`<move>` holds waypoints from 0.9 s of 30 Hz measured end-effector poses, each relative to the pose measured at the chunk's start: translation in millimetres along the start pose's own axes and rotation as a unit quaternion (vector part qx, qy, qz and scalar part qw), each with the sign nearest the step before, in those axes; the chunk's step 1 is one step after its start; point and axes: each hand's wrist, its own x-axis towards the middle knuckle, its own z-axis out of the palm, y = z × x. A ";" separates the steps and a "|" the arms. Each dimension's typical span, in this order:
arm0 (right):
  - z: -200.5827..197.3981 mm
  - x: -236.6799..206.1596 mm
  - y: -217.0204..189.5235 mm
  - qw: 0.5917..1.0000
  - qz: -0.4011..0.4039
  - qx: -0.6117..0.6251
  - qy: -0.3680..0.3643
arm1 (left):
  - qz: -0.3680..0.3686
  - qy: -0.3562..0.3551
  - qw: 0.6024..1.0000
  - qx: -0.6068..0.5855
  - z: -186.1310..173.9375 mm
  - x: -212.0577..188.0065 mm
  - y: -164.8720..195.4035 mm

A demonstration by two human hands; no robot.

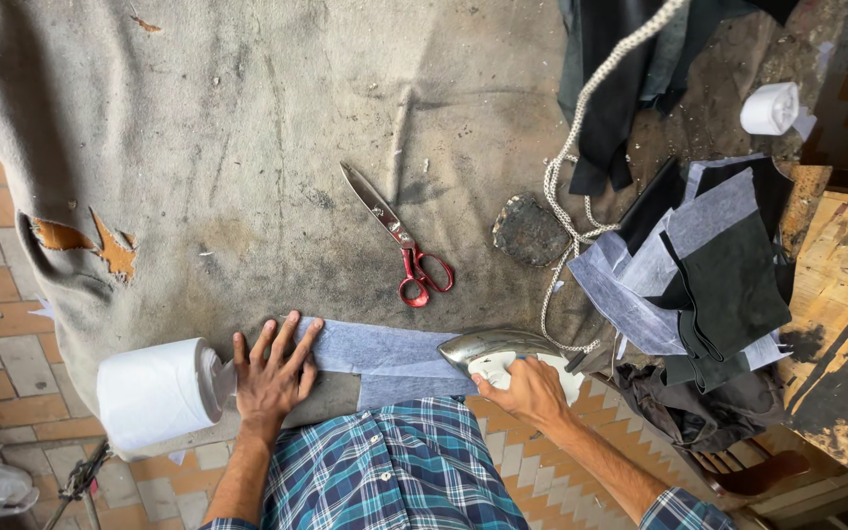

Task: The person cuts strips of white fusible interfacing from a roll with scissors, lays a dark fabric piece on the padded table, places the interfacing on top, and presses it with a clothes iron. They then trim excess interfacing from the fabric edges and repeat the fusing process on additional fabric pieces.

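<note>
The left hand lies flat with fingers spread, pinning the pale grey-blue strip of fabric to the worn grey cloth-covered worktop so the right hand, closed around the shiny metal iron, can press it smooth.

Far and left worktop: wide open grey cloth, I can sweep through freely.
Centre: red-handled scissors lie well apart from the strip, with a dark pad to their right.
Right side: crowded by the cloth stack and braided cord.
Near left edge: white roll blocks me just beside my left hand.
</note>
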 end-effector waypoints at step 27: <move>14.8 -163.1 85.4 0.908 0.059 0.411 -0.060 | 0.011 0.057 0.998 0.022 -40.1 -131.9 12.1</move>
